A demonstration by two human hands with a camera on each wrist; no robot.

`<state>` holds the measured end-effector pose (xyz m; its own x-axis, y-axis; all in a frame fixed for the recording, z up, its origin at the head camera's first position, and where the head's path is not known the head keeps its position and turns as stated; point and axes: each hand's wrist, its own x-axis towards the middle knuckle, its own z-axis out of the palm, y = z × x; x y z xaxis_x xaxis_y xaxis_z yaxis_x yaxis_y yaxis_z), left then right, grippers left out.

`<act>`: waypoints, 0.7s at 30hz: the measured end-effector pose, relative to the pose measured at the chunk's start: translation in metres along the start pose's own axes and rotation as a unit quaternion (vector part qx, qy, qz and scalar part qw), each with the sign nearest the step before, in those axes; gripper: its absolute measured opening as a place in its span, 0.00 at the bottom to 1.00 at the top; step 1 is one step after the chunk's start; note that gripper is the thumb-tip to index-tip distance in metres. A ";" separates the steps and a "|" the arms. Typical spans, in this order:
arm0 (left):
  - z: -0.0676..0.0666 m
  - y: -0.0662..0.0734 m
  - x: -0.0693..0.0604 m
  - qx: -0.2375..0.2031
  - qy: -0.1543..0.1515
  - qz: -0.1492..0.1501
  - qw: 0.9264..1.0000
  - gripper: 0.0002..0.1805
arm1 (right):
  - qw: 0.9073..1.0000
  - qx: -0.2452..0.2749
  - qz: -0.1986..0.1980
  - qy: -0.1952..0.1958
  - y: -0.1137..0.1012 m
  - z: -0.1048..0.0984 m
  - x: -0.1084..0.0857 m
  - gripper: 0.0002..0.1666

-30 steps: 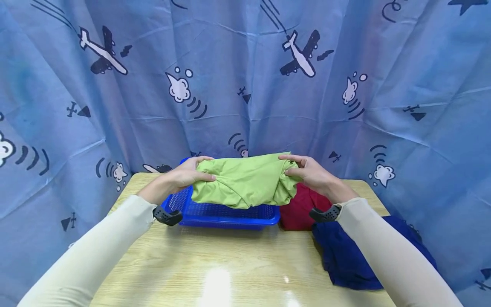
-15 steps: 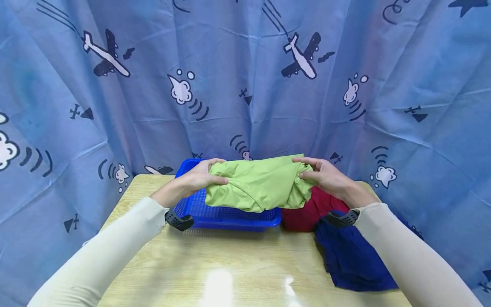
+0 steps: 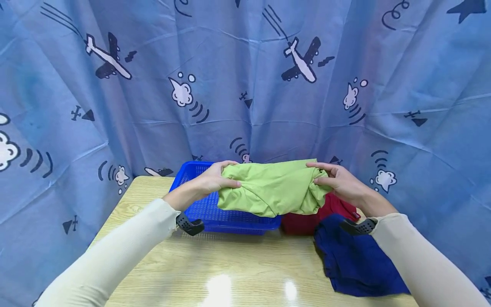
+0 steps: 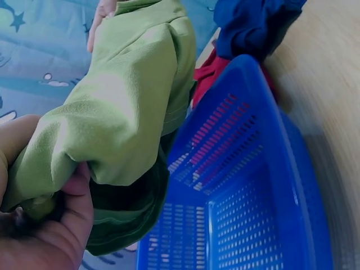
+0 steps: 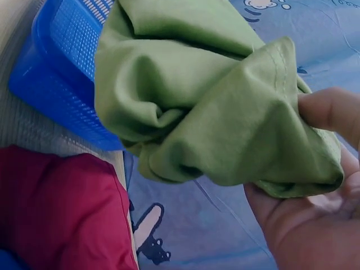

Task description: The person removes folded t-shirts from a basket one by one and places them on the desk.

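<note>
A folded light-green garment (image 3: 274, 187) hangs in the air between both hands, in front of and above the blue plastic basket (image 3: 234, 225). My left hand (image 3: 215, 178) pinches its left end, with the thumb on the near face. The right hand (image 3: 341, 182) grips the other end between thumb and fingers. In the left wrist view the green cloth (image 4: 126, 107) sags in loose folds, and the basket (image 4: 264, 135) stands open beside it. Bunched folds of the cloth (image 5: 208, 112) show in the right wrist view, with the right hand's fingers (image 5: 329, 112) at its edge.
A dark red cloth (image 3: 303, 224) lies right of the basket on the wooden table (image 3: 184, 273). Nearer the front right is a navy blue cloth (image 3: 356, 264), partly behind the right forearm. A blue curtain (image 3: 245, 85) printed with airplanes hangs behind the table.
Both hands have carried the green garment to the right and slightly down, so more of the basket's left side shows. The grip stays the same. The basket and the other cloths have not moved.
</note>
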<state>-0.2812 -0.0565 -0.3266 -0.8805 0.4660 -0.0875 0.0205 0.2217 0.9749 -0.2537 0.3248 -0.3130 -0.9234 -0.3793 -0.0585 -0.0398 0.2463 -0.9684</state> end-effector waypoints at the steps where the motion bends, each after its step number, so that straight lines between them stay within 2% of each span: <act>1: 0.003 0.000 0.001 0.002 0.000 0.001 1.000 0.36 | 1.000 0.000 -0.002 0.001 0.001 -0.002 -0.002 0.35; 9: 0.021 0.003 0.007 -0.008 -0.001 0.001 1.000 0.38 | 1.000 0.006 -0.011 -0.017 0.009 -0.020 -0.014 0.32; 14: 0.031 0.008 0.013 -0.013 0.004 0.017 1.000 0.38 | 0.999 0.023 -0.021 -0.018 0.008 -0.030 -0.023 0.32; 21: 0.045 0.007 0.015 -0.017 -0.010 0.011 1.000 0.36 | 1.000 0.001 -0.007 -0.018 0.015 -0.039 -0.037 0.33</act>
<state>-0.2727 -0.0092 -0.3305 -0.8708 0.4869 -0.0685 0.0237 0.1808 0.9832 -0.2353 0.3769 -0.3157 -0.9087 -0.4140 -0.0533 -0.0516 0.2381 -0.9699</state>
